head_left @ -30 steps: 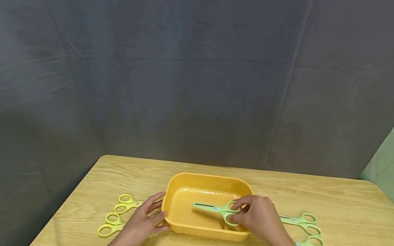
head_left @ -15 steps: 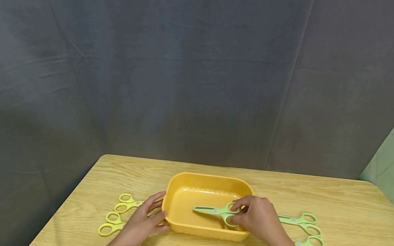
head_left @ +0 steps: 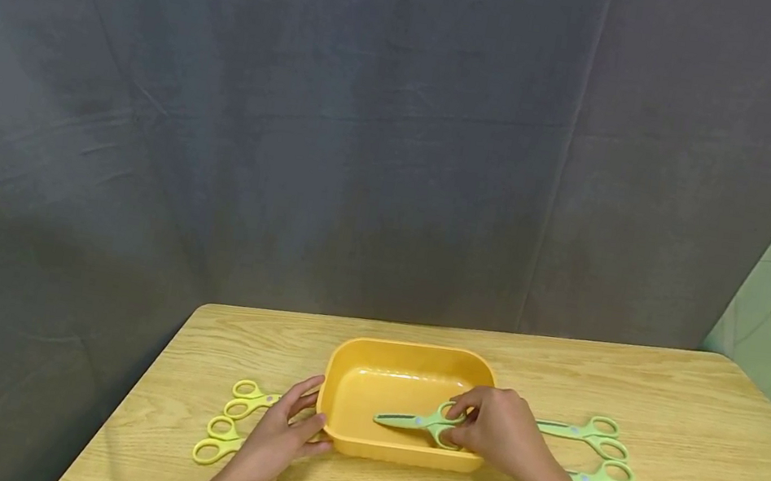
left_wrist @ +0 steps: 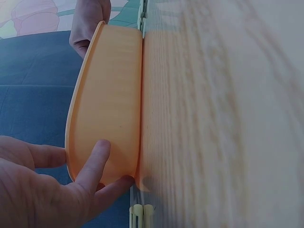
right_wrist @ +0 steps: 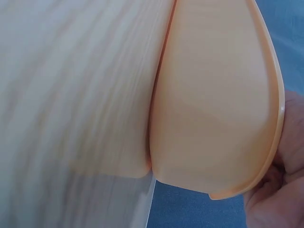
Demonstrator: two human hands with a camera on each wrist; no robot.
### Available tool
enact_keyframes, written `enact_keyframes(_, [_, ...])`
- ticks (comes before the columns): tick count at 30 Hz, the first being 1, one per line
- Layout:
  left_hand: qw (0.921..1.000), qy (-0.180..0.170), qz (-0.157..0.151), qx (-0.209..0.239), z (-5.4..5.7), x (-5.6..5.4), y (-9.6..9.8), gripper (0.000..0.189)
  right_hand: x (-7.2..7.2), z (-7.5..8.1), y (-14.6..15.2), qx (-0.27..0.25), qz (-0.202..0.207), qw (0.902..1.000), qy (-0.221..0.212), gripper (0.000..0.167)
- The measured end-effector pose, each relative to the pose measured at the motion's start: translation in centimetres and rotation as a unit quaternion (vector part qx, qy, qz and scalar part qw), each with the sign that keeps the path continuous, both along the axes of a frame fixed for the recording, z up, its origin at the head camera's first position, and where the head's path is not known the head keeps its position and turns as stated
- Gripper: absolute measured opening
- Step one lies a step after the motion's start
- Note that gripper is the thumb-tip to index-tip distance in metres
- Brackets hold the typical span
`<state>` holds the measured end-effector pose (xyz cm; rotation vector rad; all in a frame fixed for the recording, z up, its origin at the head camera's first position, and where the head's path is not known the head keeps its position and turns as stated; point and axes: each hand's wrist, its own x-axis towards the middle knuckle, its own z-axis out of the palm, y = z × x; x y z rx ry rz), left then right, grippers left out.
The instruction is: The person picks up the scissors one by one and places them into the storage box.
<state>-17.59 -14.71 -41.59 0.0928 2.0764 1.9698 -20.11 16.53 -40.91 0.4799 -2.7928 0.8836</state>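
Note:
A yellow plastic tub (head_left: 357, 439) stands on the table in the head view. My left hand (head_left: 276, 439) touches its left end, and in the left wrist view the spread fingers (left_wrist: 95, 164) lie against the outer wall. Inside the tub, my right hand (head_left: 503, 430) pinches green scissors (head_left: 408, 421) by the handle loops, blades pointing left. The right wrist view shows the right hand (right_wrist: 280, 190) behind the tub's rim, with the scissors hidden there.
Two yellow scissors (head_left: 236, 408) lie left of the tub, their blades hidden by the left hand. To the right lie two more green scissors (head_left: 598, 436), partly covered by the right forearm. A dark curtain (head_left: 383, 150) hangs behind the wooden table (head_left: 718, 452).
My right hand has moved slightly down and toward the near side of the tub with the green scissors. The left hand and the tub have stayed put.

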Motion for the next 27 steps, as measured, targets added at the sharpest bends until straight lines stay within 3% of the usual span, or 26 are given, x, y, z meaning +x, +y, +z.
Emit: enact_keyframes(27, [1.0, -0.008, 0.003, -0.004, 0.06, -0.04, 0.05, 0.064, 0.0, -0.18, -0.07, 0.013, 0.004, 0.9999, 0.005, 0.02])
